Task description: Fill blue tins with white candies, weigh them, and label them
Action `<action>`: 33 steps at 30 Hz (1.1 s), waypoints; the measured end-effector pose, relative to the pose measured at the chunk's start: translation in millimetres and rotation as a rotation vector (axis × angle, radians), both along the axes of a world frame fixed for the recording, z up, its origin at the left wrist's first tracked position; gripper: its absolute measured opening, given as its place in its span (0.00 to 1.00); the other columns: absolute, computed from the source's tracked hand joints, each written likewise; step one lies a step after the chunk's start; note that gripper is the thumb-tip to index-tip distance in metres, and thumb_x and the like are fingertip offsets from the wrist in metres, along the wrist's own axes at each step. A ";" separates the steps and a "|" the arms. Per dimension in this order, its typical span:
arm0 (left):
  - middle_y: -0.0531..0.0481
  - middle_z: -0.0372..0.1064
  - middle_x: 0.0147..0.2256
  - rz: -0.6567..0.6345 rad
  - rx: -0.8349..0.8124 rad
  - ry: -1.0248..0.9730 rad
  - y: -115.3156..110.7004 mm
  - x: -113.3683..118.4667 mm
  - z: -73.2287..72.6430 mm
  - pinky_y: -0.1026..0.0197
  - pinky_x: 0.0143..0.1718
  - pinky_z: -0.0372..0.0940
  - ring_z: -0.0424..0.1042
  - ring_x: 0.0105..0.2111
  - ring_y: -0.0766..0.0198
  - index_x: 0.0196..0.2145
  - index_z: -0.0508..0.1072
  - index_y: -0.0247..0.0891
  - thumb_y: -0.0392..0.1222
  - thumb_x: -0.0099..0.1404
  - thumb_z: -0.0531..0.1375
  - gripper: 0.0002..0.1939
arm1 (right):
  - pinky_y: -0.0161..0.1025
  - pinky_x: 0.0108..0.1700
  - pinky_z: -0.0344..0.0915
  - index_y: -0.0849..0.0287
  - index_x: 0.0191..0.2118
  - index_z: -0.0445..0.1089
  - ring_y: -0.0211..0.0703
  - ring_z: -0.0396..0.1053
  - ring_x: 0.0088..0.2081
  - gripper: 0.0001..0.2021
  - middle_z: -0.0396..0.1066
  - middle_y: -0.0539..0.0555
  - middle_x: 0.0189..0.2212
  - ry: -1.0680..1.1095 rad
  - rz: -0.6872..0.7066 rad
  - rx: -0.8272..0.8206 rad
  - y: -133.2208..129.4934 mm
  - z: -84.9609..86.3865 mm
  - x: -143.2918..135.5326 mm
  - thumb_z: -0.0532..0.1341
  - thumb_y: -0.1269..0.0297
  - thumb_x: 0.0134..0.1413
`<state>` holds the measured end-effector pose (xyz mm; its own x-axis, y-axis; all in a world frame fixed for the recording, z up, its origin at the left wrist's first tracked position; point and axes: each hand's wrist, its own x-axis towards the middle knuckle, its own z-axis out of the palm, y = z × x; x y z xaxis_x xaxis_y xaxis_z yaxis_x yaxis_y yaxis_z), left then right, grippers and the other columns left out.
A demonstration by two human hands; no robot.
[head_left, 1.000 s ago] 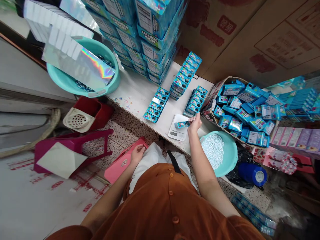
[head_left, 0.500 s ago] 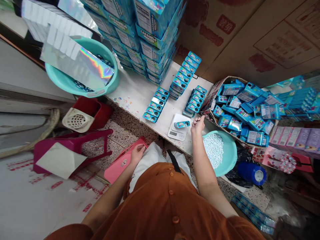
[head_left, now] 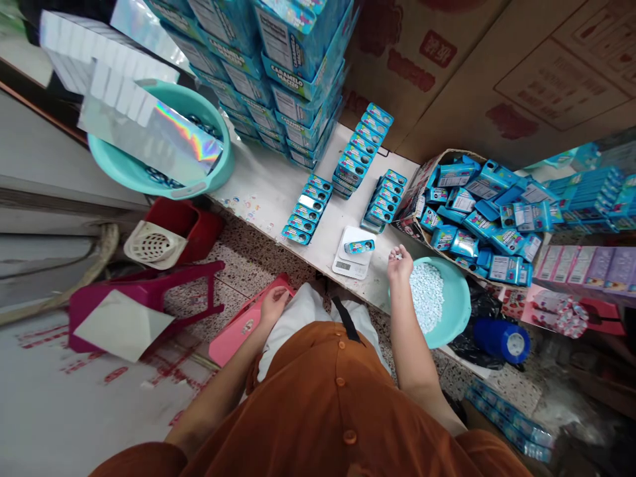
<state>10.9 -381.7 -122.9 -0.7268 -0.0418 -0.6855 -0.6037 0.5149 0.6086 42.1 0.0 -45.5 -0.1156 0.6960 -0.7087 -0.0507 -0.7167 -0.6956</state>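
My right hand (head_left: 399, 265) is turned palm up by the near rim of a turquoise basin (head_left: 456, 301), its fingers curled round a few small white candies (head_left: 399, 256). More white candies (head_left: 426, 291) lie heaped in the basin. Just left of that hand, a small blue candy tin (head_left: 360, 247) sits on a white digital scale (head_left: 344, 267); its display is too small to read. My left hand (head_left: 275, 303) rests at my thigh beside a pink plastic seat (head_left: 231, 338), fingers loosely apart and holding nothing.
Rows of blue tins (head_left: 307, 211) stand on the white table (head_left: 258, 199). Behind rises a tall stack of blue display boxes (head_left: 293, 99). An open carton (head_left: 422, 185) is full of blue packs. A second turquoise basin (head_left: 226, 165) stands left, near a magenta stool (head_left: 119, 301).
My right hand has drawn back from near the tin rows and carton toward the candy basin and turned palm up, showing white candies. My left hand stays put.
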 end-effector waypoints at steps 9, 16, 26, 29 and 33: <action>0.44 0.73 0.40 -0.287 0.039 0.226 14.7 -12.4 8.9 0.50 0.48 0.66 0.72 0.41 0.56 0.39 0.71 0.37 0.47 0.57 0.59 0.14 | 0.30 0.27 0.64 0.59 0.36 0.64 0.30 0.65 0.24 0.09 0.68 0.48 0.27 -0.159 0.057 0.215 -1.9 -15.2 73.0 0.61 0.66 0.48; 0.43 0.69 0.46 -0.707 0.129 0.666 119.9 -50.5 45.9 0.48 0.54 0.60 0.66 0.50 0.51 0.50 0.66 0.41 0.46 0.58 0.62 0.23 | 0.44 0.51 0.63 0.61 0.35 0.70 0.46 0.68 0.45 0.14 0.73 0.57 0.40 -0.528 0.147 0.534 -8.8 -23.7 141.4 0.58 0.56 0.45; 0.46 0.72 0.43 -0.900 0.319 0.653 236.5 -71.2 48.1 0.52 0.47 0.65 0.71 0.44 0.55 0.43 0.70 0.40 0.39 0.55 0.64 0.16 | 0.44 0.49 0.63 0.61 0.39 0.71 0.49 0.70 0.45 0.21 0.74 0.59 0.40 -0.608 0.123 0.452 -34.8 -22.9 210.1 0.59 0.51 0.42; 0.46 0.72 0.43 -0.925 0.404 0.781 244.8 -58.5 95.4 0.53 0.48 0.65 0.70 0.45 0.56 0.44 0.70 0.41 0.41 0.56 0.64 0.16 | 0.44 0.47 0.64 0.60 0.38 0.71 0.49 0.71 0.42 0.20 0.74 0.58 0.39 -0.612 0.059 0.438 -40.4 -25.4 226.7 0.59 0.50 0.41; 0.48 0.70 0.46 -1.068 0.536 0.915 264.8 -29.0 159.9 0.53 0.50 0.62 0.67 0.47 0.57 0.49 0.69 0.45 0.42 0.57 0.63 0.20 | 0.44 0.46 0.64 0.60 0.38 0.71 0.48 0.70 0.40 0.20 0.74 0.57 0.38 -0.584 0.027 0.442 -41.5 -29.2 245.2 0.58 0.50 0.43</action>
<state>-18.1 -116.9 37.0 -0.4263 0.8702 0.2471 0.5831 0.0555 0.8105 287.3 -41.5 -74.7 0.1739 0.9334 -0.3139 0.4311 -0.3588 -0.8279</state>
